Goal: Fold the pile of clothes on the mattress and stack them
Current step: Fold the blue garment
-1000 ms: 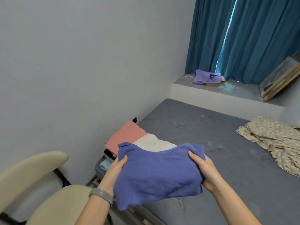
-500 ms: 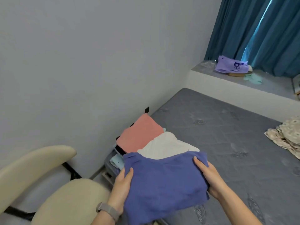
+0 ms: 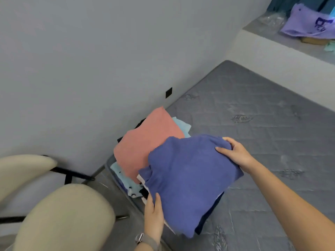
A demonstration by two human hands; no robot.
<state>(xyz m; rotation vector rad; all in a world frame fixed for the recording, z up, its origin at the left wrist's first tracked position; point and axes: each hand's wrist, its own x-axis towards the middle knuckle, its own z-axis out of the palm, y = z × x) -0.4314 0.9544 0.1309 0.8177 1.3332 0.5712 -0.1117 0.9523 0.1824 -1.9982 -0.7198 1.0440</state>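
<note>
A folded blue garment [image 3: 188, 180] lies on top of a stack at the near left corner of the grey mattress [image 3: 257, 124]. My right hand [image 3: 235, 153] grips its far right corner with curled fingers. My left hand [image 3: 154, 212] holds its near left edge, thumb on top and fingers hidden under the cloth. Beside it lies a folded salmon-pink garment [image 3: 145, 144] on a second stack, with light blue and dark pieces showing at the edges below.
A cream chair [image 3: 59, 218] with a black frame stands at the lower left, close to the mattress corner. The grey wall runs along the left. A ledge at the upper right holds a purple cloth [image 3: 308, 24].
The blue garment has come down onto the stack and now covers the white piece. The view has swung left and downward, and the patterned cloth on the right is out of sight.
</note>
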